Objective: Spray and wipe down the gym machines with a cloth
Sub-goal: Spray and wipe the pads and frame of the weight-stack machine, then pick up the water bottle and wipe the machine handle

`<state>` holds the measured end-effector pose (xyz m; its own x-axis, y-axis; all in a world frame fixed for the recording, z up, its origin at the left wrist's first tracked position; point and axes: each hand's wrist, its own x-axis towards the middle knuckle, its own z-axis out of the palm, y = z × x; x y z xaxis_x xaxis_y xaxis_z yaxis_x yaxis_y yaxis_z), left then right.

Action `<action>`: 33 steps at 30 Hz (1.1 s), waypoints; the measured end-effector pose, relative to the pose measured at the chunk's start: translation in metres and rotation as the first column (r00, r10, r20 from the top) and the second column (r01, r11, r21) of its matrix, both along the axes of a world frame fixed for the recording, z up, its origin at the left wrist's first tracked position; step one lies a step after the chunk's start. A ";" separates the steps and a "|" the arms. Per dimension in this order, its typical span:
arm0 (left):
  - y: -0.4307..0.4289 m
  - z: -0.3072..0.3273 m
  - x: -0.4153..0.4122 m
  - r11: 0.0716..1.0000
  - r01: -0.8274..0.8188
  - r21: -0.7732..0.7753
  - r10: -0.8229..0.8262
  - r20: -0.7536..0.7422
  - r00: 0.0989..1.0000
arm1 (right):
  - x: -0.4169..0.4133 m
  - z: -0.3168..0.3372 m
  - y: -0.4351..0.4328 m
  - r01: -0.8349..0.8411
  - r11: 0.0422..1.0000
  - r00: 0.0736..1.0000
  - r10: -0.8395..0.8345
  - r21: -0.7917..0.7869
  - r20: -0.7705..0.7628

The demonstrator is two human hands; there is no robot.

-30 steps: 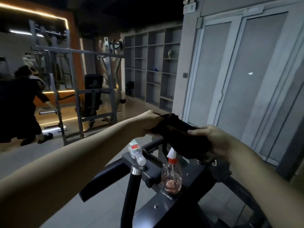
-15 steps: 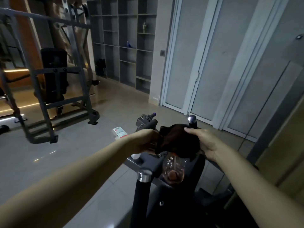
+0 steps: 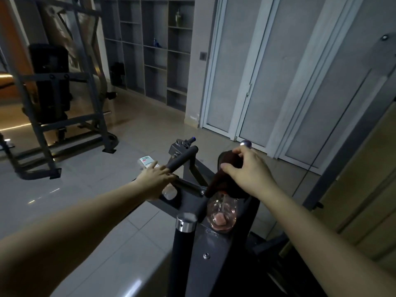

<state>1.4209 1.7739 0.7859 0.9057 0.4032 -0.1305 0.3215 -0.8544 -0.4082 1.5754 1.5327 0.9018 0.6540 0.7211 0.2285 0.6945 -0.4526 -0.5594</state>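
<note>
Head camera view is showing both bare forearms reaching forward over a grey exercise machine (image 3: 214,245). The right hand (image 3: 249,174) is pinching a dark brown cloth (image 3: 228,166) between thumb and curled fingers, pressing it onto the right handlebar, just below that bar's chrome end cap (image 3: 246,143). The cloth is hanging down over the top of a clear spray bottle (image 3: 222,213), which is standing upright in the machine's console and is holding a little pinkish liquid at its base. The left hand (image 3: 155,179) is lying at the lower end of the left handlebar (image 3: 183,156), over a small bottle with a white label (image 3: 146,162); whether its fingers are closing round the bar or the bottle cannot be told. A black post with a chrome cap (image 3: 186,221) is rising in the foreground, just beside the spray bottle. A steel weight rack (image 3: 92,99) is standing on the tiled floor at the left, with open shelving (image 3: 150,52) and pale doors (image 3: 263,71) behind.
</note>
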 end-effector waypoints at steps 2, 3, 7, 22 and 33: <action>-0.007 0.000 -0.001 0.999 0.004 0.048 -0.005 0.030 1.000 | 0.000 -0.001 0.000 0.004 1.000 1.000 -0.004 0.006 0.001; -0.012 0.001 -0.002 0.998 -0.004 0.063 0.000 0.060 0.998 | 0.000 -0.002 0.000 0.008 1.000 1.000 -0.008 0.000 0.003; -0.037 0.016 -0.015 0.992 -0.087 0.097 0.065 0.207 0.976 | 0.000 -0.002 0.000 -0.012 1.000 1.000 0.012 0.025 0.000; -0.276 0.040 -0.241 0.600 -0.536 -0.594 0.792 0.535 0.295 | -0.180 -0.014 -0.084 -0.704 0.590 0.699 0.675 0.395 0.236; -0.442 -0.074 -0.456 0.081 -0.522 -0.849 0.929 0.255 -0.270 | -0.404 -0.183 -0.127 -0.973 0.173 0.193 0.973 -0.151 -0.126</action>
<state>0.9648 1.3317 0.7122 -0.3493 0.9211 -0.1720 0.6895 0.3770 0.6184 1.1710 1.4052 0.7184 -0.6045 0.7960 0.0328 0.6443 0.5127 -0.5674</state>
